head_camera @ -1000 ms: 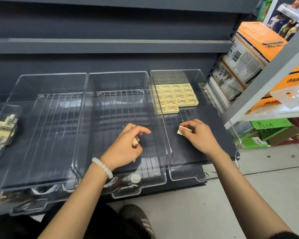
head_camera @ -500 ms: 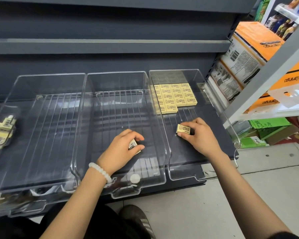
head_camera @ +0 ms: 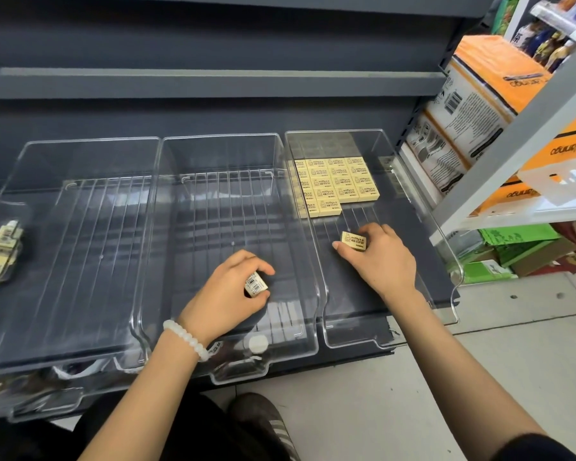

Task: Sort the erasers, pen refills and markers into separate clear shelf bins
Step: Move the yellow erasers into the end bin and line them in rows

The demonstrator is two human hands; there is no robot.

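- Spanning the dark shelf (head_camera: 213, 84), three clear bins stand side by side: left bin (head_camera: 64, 227), middle bin (head_camera: 220, 181), right bin (head_camera: 409, 211); left and middle bins hold no sorted stock.
- Eraser block (head_camera: 336, 183): packed in rows at the back of the right bin; front row incomplete.
- Right hand (head_camera: 379, 257): inside the right bin, just in front of the block; grip narrow, pinching a single eraser (head_camera: 354, 241), label up.
- Left hand (head_camera: 226, 294): over the middle bin; grip narrow, pinching a second eraser (head_camera: 256, 286), barcode up.
- Risk: the second eraser sits over the wrong bin; release there would mis-sort it; cause, hand not yet carried across the bin wall.
- Risk: pushing the single eraser hard into the front row could skew the packed rows.
- Change against the frame one second back: the single eraser has turned from edge-on to label up and moved nearer the block; the left hand has lowered and rotated its eraser, barcode now showing.
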